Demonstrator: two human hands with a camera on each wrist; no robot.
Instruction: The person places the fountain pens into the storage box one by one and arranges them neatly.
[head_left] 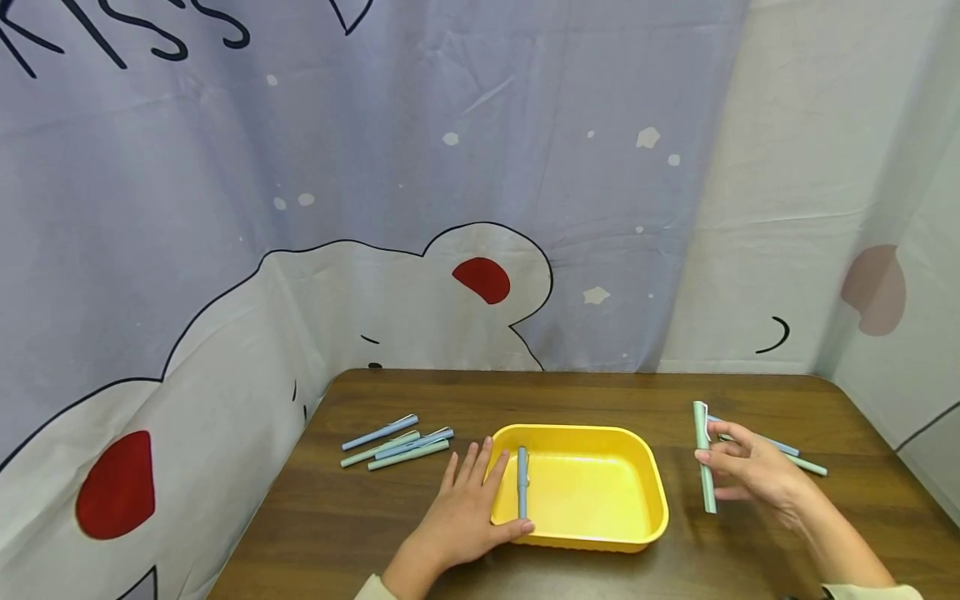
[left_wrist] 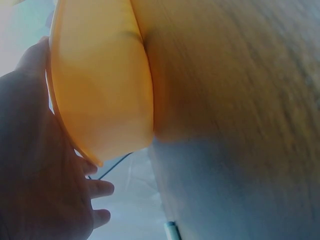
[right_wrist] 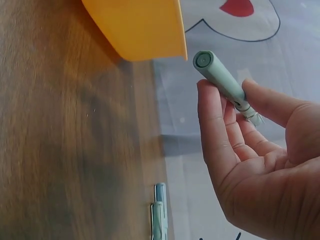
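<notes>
My right hand (head_left: 757,475) pinches a light green pen (head_left: 703,458) between thumb and fingers, to the right of the yellow tray (head_left: 577,542). The pen stands nearly upright, its clip toward the top; in the right wrist view the green pen (right_wrist: 225,80) shows its round end. At the tray's left side, my left hand (head_left: 465,508) rests on the rim with fingers spread and straight, the thumb at the near edge. Inside the tray, a blue pen (head_left: 522,483) lies close to the left wall. The left wrist view shows the left hand (left_wrist: 45,155) along the tray's rim.
Left of the tray, several blue and green pens (head_left: 408,454) lie in a loose group on the brown wooden table (head_left: 315,525). Behind my right hand lie a blue pen (head_left: 787,448) and a green pen (head_left: 813,467). A printed curtain (head_left: 600,208) hangs behind the table.
</notes>
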